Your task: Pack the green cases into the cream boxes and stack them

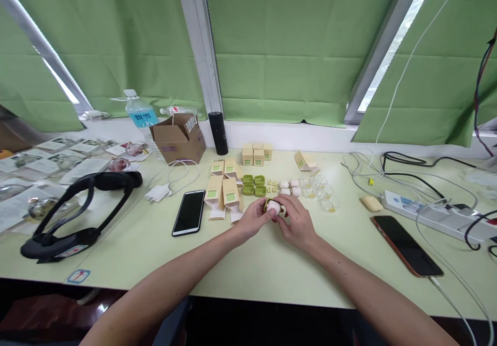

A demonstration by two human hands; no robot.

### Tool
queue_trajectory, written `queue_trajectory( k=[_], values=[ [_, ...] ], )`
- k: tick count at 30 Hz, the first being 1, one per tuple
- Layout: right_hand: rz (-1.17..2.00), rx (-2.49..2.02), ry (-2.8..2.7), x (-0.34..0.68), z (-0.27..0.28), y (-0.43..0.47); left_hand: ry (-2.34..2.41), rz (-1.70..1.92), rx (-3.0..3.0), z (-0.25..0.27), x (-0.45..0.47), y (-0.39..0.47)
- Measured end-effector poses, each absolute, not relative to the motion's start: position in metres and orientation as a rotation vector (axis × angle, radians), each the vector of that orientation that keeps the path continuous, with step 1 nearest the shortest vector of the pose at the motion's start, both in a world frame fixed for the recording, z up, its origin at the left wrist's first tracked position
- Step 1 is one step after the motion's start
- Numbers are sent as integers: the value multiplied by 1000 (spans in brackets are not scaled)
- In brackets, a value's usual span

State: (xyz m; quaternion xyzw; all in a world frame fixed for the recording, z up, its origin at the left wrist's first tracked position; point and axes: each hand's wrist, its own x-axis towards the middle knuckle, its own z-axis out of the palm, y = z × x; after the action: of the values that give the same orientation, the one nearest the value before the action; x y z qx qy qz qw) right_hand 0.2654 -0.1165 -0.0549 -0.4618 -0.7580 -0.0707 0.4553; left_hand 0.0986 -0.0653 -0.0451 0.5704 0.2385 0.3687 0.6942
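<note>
from the head view, the left hand (251, 220) and right hand (298, 222) are both drawn narrow around a small pink ball (274, 206), with a green edge beside it; whether it sits inside a green holder is hidden by the fingers. the ball is at the near middle of the counter (272, 263), probably gripped from both sides to steady so small a thing. just beyond, four green boxes (249, 189) stand in a block, with yellow bits (272, 186), pink balls (295, 192) and clear covers (328, 201) to their right, likely sorted by kind for easy reach. the green boxes are open-topped; their insides are too small to read. to the left lie open cartons (214, 190), contents unclear; on the far side, upright cartons (258, 158) cluster. the brown box (176, 147), far left, has raised flaps; its inside is hidden.
</note>
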Motion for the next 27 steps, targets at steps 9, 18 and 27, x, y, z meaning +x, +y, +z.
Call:
queue_trajectory(
  k=[9, 18, 27],
  values=[
    [-99, -1168, -1852, 264, -55, -118, 495, 796, 1285, -50, 97, -64],
    [-28, -1220, -1803, 269, -57, -115, 424, 800, 1239, -51, 97, -63],
    [-88, -1207, -1812, 265, -56, -116, 385, 757, 1209, -52, 96, -64]
  ],
)
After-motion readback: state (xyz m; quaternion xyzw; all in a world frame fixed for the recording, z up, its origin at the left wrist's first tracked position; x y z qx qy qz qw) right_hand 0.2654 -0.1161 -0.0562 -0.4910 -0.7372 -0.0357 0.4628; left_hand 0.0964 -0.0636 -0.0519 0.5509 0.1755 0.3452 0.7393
